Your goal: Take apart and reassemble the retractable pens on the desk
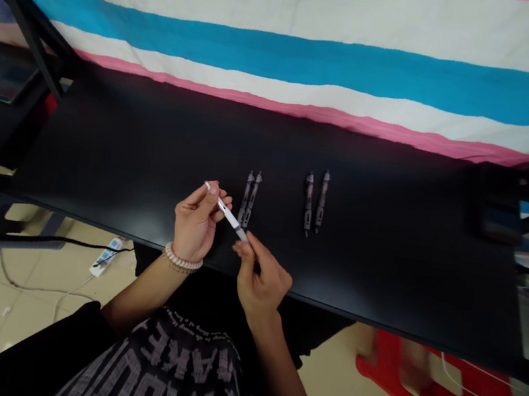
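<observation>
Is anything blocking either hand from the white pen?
Nothing visible: the left hand and right hand both hold the white pen directly. The nearest pair of pens lies beyond it on the black table.

The surface [397, 246] is plain black. Along its far edge runs a cloth [287, 54] striped pink, white and blue. Above its near edge, a pen [228, 213] is white with a grey end; nearer its middle, 4 pens [322, 200] are dark grey. By its near right corner, a stool [382, 358] is plain red.
</observation>
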The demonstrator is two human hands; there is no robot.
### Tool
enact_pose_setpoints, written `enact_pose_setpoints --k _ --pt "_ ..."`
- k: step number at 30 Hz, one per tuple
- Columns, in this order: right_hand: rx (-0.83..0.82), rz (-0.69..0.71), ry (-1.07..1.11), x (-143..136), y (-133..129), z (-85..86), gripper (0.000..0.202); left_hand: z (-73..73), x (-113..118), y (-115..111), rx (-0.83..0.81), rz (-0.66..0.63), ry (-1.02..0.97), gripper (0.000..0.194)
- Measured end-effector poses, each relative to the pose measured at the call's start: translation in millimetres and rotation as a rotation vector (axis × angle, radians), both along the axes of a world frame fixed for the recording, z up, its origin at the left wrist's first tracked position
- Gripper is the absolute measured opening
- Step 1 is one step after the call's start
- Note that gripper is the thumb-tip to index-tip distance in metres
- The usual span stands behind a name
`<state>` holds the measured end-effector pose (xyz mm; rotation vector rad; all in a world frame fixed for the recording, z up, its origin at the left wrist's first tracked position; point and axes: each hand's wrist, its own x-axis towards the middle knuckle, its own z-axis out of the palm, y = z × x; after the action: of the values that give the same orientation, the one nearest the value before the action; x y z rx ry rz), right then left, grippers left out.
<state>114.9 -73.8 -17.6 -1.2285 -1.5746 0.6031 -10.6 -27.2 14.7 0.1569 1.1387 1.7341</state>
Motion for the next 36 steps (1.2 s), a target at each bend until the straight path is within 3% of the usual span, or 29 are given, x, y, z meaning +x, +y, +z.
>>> enact_pose_setpoints --k 3,7,11,29,34,36 --pt "-0.192 0.063 0.100 2.6 1.2 4.3 0.031 -0.9 -1.9 1.3 0.000 0.005 0.019 0.023" --pt "-0.072 0.073 0.020 6.5 3.4 8.9 0.019 -3.9 -2.6 1.1 -0.025 0.024 0.015 0.022" --pt "-0.101 0.045 0.015 7.2 3.2 9.3 0.019 -4.9 -1.2 0.4 -0.033 0.024 0.018 0.020" --pt "-0.358 0.025 0.164 6.6 -1.3 8.5 0.022 -6.7 -0.9 -1.5 -0.013 0.014 0.030 0.023" --pt "-0.572 0.195 0.359 5.2 1.1 13.1 0.027 0.2 -1.9 -1.9 0.052 -0.059 -0.032 0.023" --pt "-0.531 0.183 0.305 3.4 -0.3 13.0 0.022 7.1 -3.3 -2.4 0.098 -0.118 -0.122 0.021"
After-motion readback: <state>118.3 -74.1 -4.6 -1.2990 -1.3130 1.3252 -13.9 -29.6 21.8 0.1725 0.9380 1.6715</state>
